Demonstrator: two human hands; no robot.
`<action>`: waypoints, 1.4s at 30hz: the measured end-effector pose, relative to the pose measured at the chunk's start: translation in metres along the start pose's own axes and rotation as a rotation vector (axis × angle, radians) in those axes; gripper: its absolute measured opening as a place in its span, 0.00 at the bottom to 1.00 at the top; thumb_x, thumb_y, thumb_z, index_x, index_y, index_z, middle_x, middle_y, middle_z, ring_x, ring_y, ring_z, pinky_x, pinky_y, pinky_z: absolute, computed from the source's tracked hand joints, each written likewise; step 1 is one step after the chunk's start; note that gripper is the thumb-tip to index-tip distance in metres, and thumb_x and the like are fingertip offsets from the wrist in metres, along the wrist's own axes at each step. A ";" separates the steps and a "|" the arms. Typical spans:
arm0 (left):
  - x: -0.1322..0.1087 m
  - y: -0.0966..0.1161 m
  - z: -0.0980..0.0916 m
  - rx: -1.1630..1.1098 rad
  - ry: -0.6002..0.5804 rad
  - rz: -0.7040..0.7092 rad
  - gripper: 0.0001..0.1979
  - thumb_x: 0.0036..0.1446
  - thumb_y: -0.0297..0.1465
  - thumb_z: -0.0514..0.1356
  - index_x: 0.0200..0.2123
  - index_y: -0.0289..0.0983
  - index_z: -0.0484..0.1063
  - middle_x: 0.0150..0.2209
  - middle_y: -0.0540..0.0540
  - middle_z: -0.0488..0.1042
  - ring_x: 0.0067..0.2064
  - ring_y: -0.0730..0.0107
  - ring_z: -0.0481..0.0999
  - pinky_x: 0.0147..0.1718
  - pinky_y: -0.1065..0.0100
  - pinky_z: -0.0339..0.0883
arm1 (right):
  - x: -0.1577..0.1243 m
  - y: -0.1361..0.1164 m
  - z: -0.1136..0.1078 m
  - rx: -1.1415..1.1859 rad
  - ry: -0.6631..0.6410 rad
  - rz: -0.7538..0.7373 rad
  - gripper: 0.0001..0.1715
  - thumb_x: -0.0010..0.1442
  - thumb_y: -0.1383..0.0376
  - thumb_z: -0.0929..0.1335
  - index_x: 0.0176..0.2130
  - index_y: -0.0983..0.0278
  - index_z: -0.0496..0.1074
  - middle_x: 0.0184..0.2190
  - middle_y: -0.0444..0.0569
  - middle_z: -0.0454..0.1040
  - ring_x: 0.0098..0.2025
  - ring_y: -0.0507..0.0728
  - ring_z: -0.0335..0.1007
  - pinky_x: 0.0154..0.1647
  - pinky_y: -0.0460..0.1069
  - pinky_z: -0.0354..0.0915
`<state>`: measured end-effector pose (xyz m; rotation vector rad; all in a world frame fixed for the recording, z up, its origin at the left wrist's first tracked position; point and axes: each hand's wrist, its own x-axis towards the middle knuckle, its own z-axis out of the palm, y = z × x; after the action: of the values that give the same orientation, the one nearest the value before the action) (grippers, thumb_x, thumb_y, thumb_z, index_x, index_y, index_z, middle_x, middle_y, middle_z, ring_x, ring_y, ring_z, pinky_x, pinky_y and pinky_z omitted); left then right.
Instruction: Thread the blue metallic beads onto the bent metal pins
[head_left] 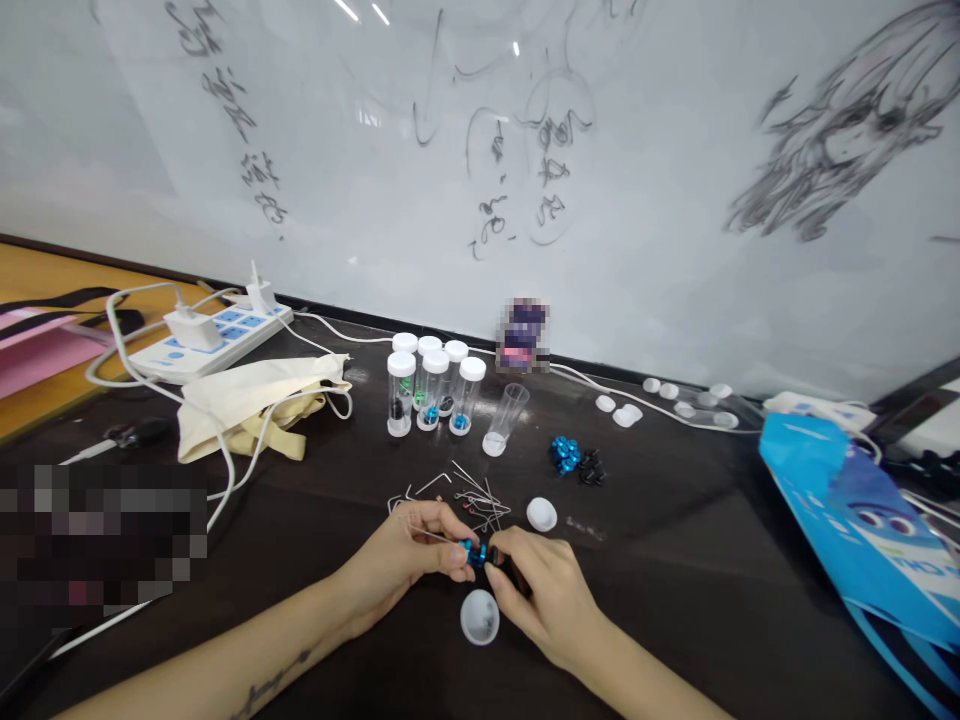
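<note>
My left hand (409, 555) pinches a thin metal pin and touches a small blue part (472, 551) held between both hands. The fingers of my right hand (540, 590) are closed on the same blue part and on something dark beside it. Just below the hands a clear tube (480, 616) lies on its side on the dark table (675, 580), open end toward me. Several bent metal pins (469, 495) lie just beyond my hands, with a white cap (541, 514) to their right.
Several capped tubes (431, 390) with coloured parts stand behind, beside an open tilted tube (506, 418). Blue parts (565, 454) and black parts (592, 467) lie right of it. A cloth bag (255, 400), power strip (217, 335), loose caps (619, 412) and blue bag (862, 520) surround.
</note>
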<state>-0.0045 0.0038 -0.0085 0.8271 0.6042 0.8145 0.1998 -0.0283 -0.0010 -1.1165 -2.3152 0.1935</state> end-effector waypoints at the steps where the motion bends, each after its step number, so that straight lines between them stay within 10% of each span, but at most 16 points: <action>1: 0.000 0.000 0.000 0.000 -0.001 0.001 0.08 0.44 0.27 0.71 0.29 0.32 0.77 0.25 0.46 0.79 0.27 0.74 0.76 0.31 0.74 0.67 | 0.000 0.000 0.000 0.007 -0.005 0.005 0.09 0.67 0.63 0.60 0.38 0.62 0.66 0.27 0.44 0.71 0.26 0.53 0.67 0.28 0.47 0.58; 7: 0.000 0.002 -0.001 -0.014 -0.008 0.008 0.06 0.47 0.26 0.70 0.30 0.31 0.78 0.26 0.46 0.78 0.27 0.76 0.75 0.32 0.75 0.67 | -0.004 0.002 0.002 0.048 0.019 0.033 0.13 0.67 0.60 0.63 0.49 0.62 0.63 0.33 0.45 0.75 0.25 0.51 0.68 0.30 0.46 0.62; 42: -0.001 0.003 0.000 -0.035 0.001 -0.005 0.07 0.46 0.26 0.70 0.30 0.31 0.78 0.26 0.46 0.78 0.28 0.75 0.76 0.32 0.75 0.69 | -0.004 0.002 0.003 0.001 0.030 -0.027 0.07 0.68 0.63 0.63 0.46 0.62 0.66 0.31 0.45 0.75 0.29 0.53 0.71 0.29 0.47 0.59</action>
<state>-0.0061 0.0038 -0.0061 0.7931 0.5911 0.8187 0.2014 -0.0298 -0.0060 -1.0798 -2.3017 0.1670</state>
